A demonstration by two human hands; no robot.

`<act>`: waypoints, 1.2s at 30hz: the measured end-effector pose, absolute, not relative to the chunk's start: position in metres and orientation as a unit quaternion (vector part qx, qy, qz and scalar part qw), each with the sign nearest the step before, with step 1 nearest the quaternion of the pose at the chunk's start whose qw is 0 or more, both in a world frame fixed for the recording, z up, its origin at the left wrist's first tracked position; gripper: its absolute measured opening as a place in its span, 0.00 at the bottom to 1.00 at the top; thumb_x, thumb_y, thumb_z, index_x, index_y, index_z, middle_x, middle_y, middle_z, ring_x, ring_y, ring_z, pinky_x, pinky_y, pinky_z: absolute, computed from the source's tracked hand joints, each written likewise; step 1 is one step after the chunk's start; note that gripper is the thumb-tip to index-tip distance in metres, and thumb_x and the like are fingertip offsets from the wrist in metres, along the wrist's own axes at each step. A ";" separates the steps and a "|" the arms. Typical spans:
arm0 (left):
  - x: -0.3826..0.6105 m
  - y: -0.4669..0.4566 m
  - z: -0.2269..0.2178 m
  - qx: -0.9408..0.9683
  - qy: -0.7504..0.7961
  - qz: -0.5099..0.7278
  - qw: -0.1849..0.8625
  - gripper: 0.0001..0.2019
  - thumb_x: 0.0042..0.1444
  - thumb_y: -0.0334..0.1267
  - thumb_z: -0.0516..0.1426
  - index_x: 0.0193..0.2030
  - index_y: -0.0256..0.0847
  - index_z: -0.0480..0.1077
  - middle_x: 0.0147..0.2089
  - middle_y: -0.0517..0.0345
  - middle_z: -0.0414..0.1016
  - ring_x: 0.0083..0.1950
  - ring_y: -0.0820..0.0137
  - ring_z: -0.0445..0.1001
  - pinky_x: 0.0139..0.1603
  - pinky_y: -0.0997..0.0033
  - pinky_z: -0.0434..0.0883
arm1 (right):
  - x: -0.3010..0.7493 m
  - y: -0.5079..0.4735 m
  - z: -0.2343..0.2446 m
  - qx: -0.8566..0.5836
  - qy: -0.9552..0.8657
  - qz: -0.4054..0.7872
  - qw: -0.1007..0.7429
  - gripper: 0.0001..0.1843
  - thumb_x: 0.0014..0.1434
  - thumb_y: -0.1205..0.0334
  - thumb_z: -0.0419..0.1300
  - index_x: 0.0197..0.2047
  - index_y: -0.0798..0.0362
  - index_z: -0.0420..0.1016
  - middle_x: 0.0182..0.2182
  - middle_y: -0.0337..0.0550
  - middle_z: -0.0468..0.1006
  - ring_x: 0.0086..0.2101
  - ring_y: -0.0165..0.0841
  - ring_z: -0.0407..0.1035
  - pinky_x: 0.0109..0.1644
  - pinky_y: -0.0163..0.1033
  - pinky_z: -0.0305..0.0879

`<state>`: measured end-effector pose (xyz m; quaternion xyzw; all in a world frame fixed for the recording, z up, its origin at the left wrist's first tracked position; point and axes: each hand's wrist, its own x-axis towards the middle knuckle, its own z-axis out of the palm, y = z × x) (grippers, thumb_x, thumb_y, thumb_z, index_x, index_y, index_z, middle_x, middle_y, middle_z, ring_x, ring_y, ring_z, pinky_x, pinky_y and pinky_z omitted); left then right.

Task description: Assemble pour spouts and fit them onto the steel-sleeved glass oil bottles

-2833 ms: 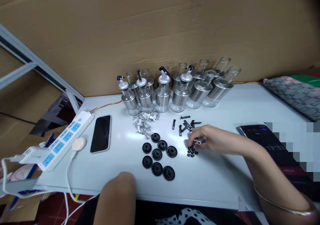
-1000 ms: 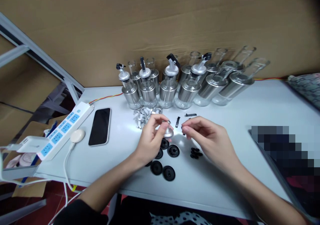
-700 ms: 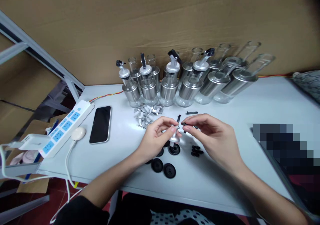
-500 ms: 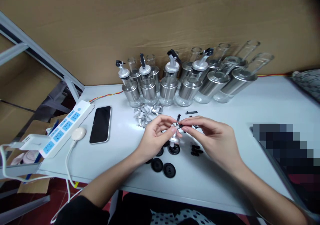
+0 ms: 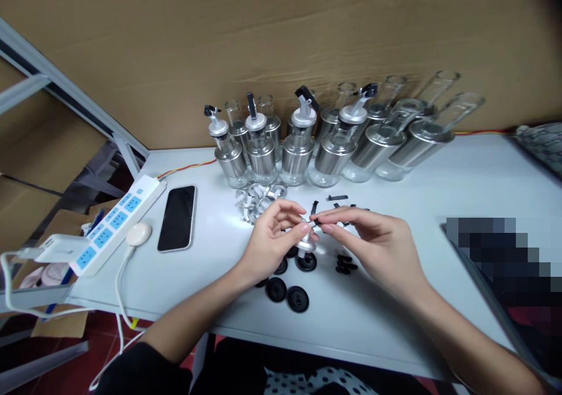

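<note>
together both hands (image 5: 325,234) pinch a silvery metal spout (image 5: 306,241) and slim black clip (image 5: 317,222).

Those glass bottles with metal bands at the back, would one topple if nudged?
Probably not from a low push: the bottle is widest at its base and narrows to a slim neck. A push at the spout seems likelier to tip it. The clear glass looks breakable, and the bottles stand crowded, so neighbours would likely get knocked.

spout (image 5: 306,244): shiny metal | clip (image 5: 317,222): black plastic | bottles (image 5: 297,156): clear glass
</note>
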<state>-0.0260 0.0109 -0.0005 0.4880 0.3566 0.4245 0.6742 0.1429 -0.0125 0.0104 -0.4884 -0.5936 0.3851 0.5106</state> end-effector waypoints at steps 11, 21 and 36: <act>-0.026 0.008 -0.002 0.488 0.348 0.447 0.664 0.17 0.50 0.46 0.65 0.37 0.41 0.63 0.30 0.63 0.69 0.32 0.73 0.76 0.33 0.76 0.73 | 0.139 -0.014 0.010 -0.484 -0.561 0.418 0.526 0.06 0.51 0.67 0.64 0.29 0.46 0.82 0.31 0.38 0.83 0.34 0.35 0.78 0.41 0.39 0.74; -0.027 0.010 0.004 0.509 0.330 0.430 0.668 0.15 0.54 0.41 0.63 0.41 0.41 0.61 0.29 0.63 0.74 0.32 0.72 0.78 0.34 0.77 0.72 | 0.148 -0.011 0.010 -0.491 -0.639 0.376 0.457 0.07 0.59 0.61 0.60 0.40 0.47 0.79 0.36 0.40 0.81 0.38 0.34 0.75 0.44 0.39 0.70; -0.024 0.007 0.005 0.488 0.346 0.401 0.693 0.19 0.51 0.43 0.64 0.42 0.42 0.60 0.30 0.64 0.71 0.30 0.74 0.75 0.33 0.76 0.70 | 0.145 -0.011 0.009 -0.458 -0.660 0.379 0.460 0.02 0.57 0.60 0.63 0.33 0.48 0.78 0.33 0.42 0.79 0.36 0.36 0.73 0.42 0.41 0.68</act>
